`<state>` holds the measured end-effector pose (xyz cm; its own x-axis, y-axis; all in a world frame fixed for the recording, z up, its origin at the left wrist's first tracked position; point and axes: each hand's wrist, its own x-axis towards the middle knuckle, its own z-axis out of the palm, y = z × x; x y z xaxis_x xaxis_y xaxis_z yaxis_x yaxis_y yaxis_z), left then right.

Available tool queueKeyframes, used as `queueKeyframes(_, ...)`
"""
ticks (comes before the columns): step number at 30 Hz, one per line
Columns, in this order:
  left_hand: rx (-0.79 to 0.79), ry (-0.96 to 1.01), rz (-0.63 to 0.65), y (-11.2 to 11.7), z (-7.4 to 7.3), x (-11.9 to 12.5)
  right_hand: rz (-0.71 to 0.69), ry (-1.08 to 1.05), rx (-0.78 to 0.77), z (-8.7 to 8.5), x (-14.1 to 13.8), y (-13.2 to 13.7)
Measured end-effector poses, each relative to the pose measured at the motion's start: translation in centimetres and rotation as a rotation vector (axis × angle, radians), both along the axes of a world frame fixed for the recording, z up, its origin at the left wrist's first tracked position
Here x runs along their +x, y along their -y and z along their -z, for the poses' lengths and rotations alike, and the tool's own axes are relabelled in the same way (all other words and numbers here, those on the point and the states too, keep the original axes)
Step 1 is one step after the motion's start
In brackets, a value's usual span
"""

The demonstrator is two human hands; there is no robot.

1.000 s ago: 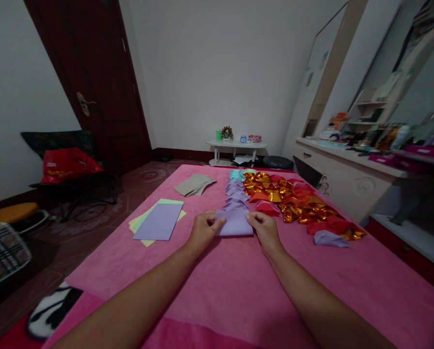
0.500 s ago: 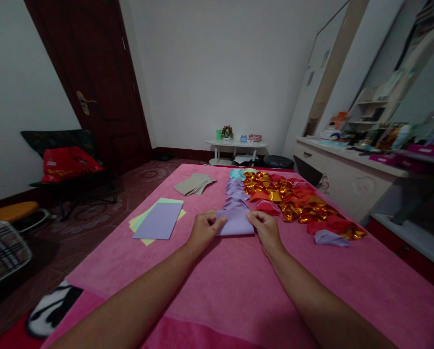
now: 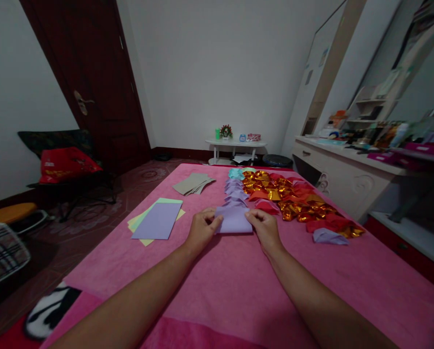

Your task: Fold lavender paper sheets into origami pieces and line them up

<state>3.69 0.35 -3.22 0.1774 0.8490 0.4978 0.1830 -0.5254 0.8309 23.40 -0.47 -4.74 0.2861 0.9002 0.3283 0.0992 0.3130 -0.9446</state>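
Midway between the left and right edges of the pink cloth [image 3: 217, 286], the left hand [image 3: 203, 228] and the right hand [image 3: 264, 228] each have thumb and fingers closed in a pinch on one side of a purple paper [image 3: 234, 220], which is stretched flat between them. Toward the left edge lies a fan of purple, green and yellow sheets [image 3: 156, 222], while toward the right edge there are many shiny gold and red pieces [image 3: 291, 212]. Farther, grey sheets [image 3: 194, 184] lie near the far left corner, and beyond the far edge stands a white table [image 3: 234, 143].
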Motion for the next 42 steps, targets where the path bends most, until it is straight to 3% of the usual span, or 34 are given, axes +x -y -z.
queueKeyframes(24, -0.065, 0.051, -0.073, -0.60, 0.51, -0.28, 0.010, -0.104, -0.034, -0.08, 0.04, -0.06)
queueKeyframes(42, 0.008, 0.035, -0.081, -0.37, 0.10, -0.30, 0.004, -0.132, -0.064, 0.02, 0.11, -0.09)
